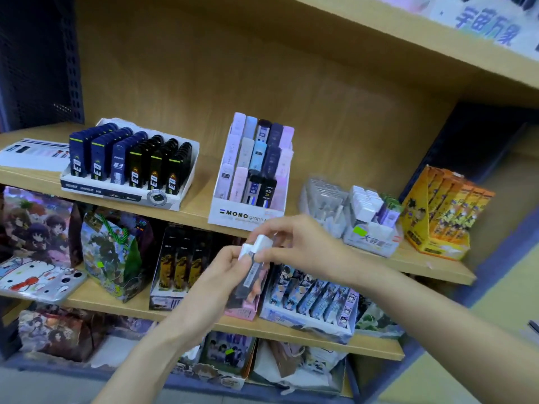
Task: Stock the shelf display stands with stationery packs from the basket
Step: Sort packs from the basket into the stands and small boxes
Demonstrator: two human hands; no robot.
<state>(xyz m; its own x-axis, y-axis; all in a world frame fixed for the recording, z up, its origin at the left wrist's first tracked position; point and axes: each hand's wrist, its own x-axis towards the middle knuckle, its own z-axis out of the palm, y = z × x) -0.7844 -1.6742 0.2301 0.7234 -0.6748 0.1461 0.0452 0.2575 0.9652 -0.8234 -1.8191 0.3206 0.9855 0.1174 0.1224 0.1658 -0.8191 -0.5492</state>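
Centre frame, low: both hands meet on one slim stationery pack [250, 275], dark body with a white cap. Motion blur here; I cannot tell whether it is one pack or two pressed together.

- Left hand [221, 275]: fingers curled round the lower body of the pack, holding it tilted with the cap up and to the right.
- Right hand [297, 243]: thumb and fingertips pinched narrow on the white cap end.
- Basket: out of frame.

Step in hand, as I read it: the pack is being squared up or checked just in front of the shelf, not yet placed.

Just above the hands, mid-frame: the MONO stand [242, 218] on the wooden shelf [201, 199], with tiered rows of pastel and dark packs. Two dark packs in its front row look like a match for the held one.

Next move, my judgement: one hand lets go, and the other lifts the pack upright, cap up, into a free slot there. It has to go in straight so the neighbouring packs stay put.

Further out: a navy-and-black stand [116, 196] at left, a white-pack stand [373, 239] and an orange box [437, 246] at right.
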